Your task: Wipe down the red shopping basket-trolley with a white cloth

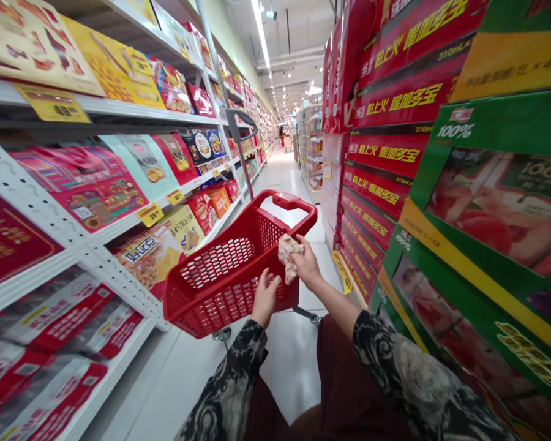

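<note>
A person holds a small cloth (288, 254) in the right hand (307, 263), with the thumb and fingers pinched on it. The cloth is pale, with pink and brown bits, and it is all bunched up. It is up by the near end of a red basket (243, 275), just under the basket's handle (298, 202).

The left hand (265, 297) holds nothing. Its fingers are bent and a bit apart, and its palm is turned toward the cloth. It is right by the basket's near side, but from here I can't tell if it touches.

The basket has lots of holes in its sides. It sits over the white floor (280, 367), with a little wheel (314, 318) showing under it. A grey bar (243, 162) stands up behind it.

Both arms have black and grey sleeves (239, 373), and the pants (349, 367) are dark red.

On one side is a white shelf (82, 242) full of snack packs, with yellow price tags (50, 103). On the other side are tall piles of red boxes (390, 147) and big green boxes (468, 125).
</note>
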A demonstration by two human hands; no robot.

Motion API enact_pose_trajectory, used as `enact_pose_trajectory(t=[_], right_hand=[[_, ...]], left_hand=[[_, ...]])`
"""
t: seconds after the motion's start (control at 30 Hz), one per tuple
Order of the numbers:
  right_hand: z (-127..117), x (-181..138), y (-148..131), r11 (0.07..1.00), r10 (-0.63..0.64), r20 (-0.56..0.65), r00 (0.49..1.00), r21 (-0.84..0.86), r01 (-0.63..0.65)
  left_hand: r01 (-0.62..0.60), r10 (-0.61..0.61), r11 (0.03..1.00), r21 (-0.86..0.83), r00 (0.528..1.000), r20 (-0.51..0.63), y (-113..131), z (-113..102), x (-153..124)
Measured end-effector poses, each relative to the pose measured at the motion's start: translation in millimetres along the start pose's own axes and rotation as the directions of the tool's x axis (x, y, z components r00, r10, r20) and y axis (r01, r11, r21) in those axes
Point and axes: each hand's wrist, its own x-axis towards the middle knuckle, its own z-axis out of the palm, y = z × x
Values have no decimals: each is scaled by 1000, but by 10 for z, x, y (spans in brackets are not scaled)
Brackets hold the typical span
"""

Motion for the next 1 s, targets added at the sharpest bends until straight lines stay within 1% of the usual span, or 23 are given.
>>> enact_pose_trajectory(t=[0.03,0.07,0.1,0.13,0.2,0.27,0.3,0.33,0.43,0.47,0.5,0.53,0.6,0.63,0.67,0.73,0.77,0.8,0.83,0.87,0.9,0.93,1.0], right_hand=[[72,-108,48,988,75,82,994,128,-85],[128,-211,100,965,135,165,977,203,-167],[166,-303,149,946,179,221,959,228,-229],[185,-377,188,945,201,245,949,206,-253],[176,-464,223,980,158,201,967,89,-178],[124,-480,208,999,46,132,990,-14,-45],[92,-472,188,999,22,109,994,-26,-19],[59,-459,166,999,38,83,996,-9,-37],[-23,-451,96,979,173,-41,984,119,-167],[-40,-469,74,976,174,-83,981,149,-161],[-47,-501,52,980,139,-110,984,156,-121],[-45,-545,30,988,77,-111,991,141,-61],[-7,-650,-15,994,-54,-51,997,97,59],[26,-700,-36,992,-90,-20,996,89,91],[64,-740,-56,991,-82,-8,997,106,83],[139,-782,-87,970,59,-11,998,236,-54],[166,-782,-96,932,159,0,987,330,-150],[181,-772,-98,879,246,27,969,415,-235],[184,-757,-92,828,300,61,952,478,-292],[174,-741,-80,792,324,83,943,521,-318],[156,-728,-63,775,327,87,941,545,-319],[134,-720,-42,769,327,76,942,558,-312],[92,-722,0,761,330,74,941,570,-311]], left_hand=[[53,-50,991,-120,998,25,26,44,-21],[89,-77,970,-227,995,61,41,79,-44],[116,-91,943,-311,991,95,45,101,-70],[139,-103,920,-365,988,116,38,111,-96],[180,-153,901,-395,983,100,7,98,-144],[198,-199,903,-381,979,37,-21,60,-181],[186,-198,906,-381,980,6,-26,39,-193],[165,-187,909,-384,982,-21,-24,18,-200],[91,-155,935,-344,975,-162,10,-29,-203],[74,-148,945,-317,965,-216,21,-38,-204],[63,-142,955,-289,955,-262,29,-43,-207],[53,-133,964,-262,946,-296,33,-43,-216],[29,-98,976,-214,943,-317,33,-33,-254],[14,-76,981,-193,944,-321,32,-25,-284],[-23,-28,988,-152,946,-323,32,-18,-320],[-180,182,983,33,946,-269,31,-9,-399],[-291,318,943,158,930,-183,28,-10,-435],[-407,438,872,272,897,-60,20,-12,-465],[-508,518,788,348,852,71,7,-17,-486],[-573,551,727,377,815,177,-12,-21,-497],[-590,548,723,360,807,222,-34,-25,-497],[-568,528,760,315,823,208,-59,-27,-489],[-431,420,888,160,902,99,-104,-26,-454]])
